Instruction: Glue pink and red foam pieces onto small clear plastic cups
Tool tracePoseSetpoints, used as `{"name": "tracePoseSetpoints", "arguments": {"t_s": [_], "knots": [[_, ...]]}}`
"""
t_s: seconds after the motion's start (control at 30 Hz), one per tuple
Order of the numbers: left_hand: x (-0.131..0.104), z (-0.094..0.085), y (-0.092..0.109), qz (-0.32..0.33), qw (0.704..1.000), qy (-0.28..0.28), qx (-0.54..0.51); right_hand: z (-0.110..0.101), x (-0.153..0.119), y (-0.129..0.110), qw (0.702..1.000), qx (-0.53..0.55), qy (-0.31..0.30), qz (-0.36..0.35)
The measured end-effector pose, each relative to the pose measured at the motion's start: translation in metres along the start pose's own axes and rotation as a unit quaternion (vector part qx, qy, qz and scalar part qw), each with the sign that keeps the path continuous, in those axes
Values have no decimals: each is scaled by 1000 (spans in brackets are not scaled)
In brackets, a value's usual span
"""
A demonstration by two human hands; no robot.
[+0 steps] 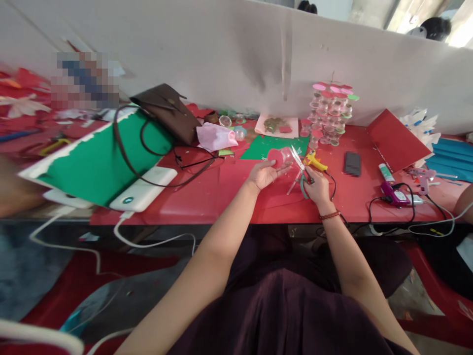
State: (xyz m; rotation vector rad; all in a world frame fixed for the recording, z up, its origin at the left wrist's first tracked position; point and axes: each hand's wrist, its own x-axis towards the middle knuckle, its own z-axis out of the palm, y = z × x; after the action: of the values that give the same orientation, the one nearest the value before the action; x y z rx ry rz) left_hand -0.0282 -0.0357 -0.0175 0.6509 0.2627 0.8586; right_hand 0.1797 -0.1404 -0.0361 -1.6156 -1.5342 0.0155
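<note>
My left hand (263, 173) is closed around a small clear plastic cup (287, 154) with a round red paper disc (275, 158) on its near end. The cup is tilted on its side above the table. In my right hand (317, 185) is a pair of scissors (297, 159) with greenish-grey handles, blades pointing up and left at the cup's edge. I cannot tell whether the blades touch it. Just beyond my right hand lies a yellow glue gun (315, 161). A green sheet (254, 148) lies on the table behind the cup.
A stack of clear cups with coloured discs (330, 116) stands against the wall. A phone (352, 164), a red board (389, 140) and a pink glue gun (424, 179) are rightward. Leftward are a brown bag (168, 111), a white power bank (144, 189) and a green board (99, 155).
</note>
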Motion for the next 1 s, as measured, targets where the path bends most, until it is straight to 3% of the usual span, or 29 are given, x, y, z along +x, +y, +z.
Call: {"name": "tracePoseSetpoints", "arguments": {"t_s": [0.73, 1.0], "knots": [[1, 0, 1, -3, 1000, 5, 5, -5, 0, -5, 999, 3, -39, -12], [1, 1, 0, 4, 999, 37, -14, -9, -1, -10, 1000, -6, -12, -4]]}}
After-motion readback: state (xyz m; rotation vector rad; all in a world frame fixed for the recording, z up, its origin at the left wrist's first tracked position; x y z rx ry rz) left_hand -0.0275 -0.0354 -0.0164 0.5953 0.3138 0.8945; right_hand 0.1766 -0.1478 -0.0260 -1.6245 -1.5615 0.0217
